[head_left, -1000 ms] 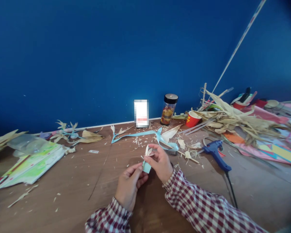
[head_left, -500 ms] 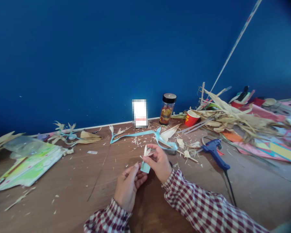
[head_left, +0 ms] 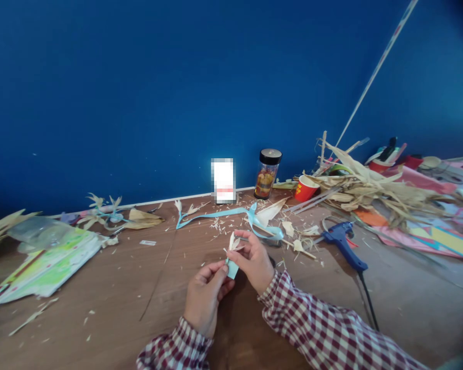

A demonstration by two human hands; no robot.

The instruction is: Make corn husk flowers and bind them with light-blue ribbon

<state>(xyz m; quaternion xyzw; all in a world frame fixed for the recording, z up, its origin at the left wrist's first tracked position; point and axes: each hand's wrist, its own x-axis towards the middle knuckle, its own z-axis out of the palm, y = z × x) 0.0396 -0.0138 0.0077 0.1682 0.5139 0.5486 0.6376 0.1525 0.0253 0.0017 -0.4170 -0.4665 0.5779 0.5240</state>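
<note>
My right hand (head_left: 255,261) pinches a small pale flower of corn-husk strips (head_left: 232,240) between thumb and fingertips, its petals pointing up. Below the petals, a short light-blue ribbon piece (head_left: 232,270) hangs at the flower's base. My left hand (head_left: 206,295) is closed with thumb and fingers on the left edge of this ribbon piece. Whether the ribbon is fixed to the stem, I cannot tell. Beyond my hands lies a longer light-blue ribbon (head_left: 219,213), with small husk flowers (head_left: 185,208) at its left end and a thin stick (head_left: 304,252) near its right end.
A blue glue gun (head_left: 344,245) lies to the right, its cord running toward me. Behind stand a lidded jar (head_left: 267,177) and a red paper cup (head_left: 304,188). Dried husks (head_left: 362,187) heap at the right. A painted sheet (head_left: 50,262) lies left; scraps litter the brown table (head_left: 119,293).
My left thumb and fingers have moved up and right, closing on the ribbon piece's edge. My right hand still pinches the flower in nearly the same place.
</note>
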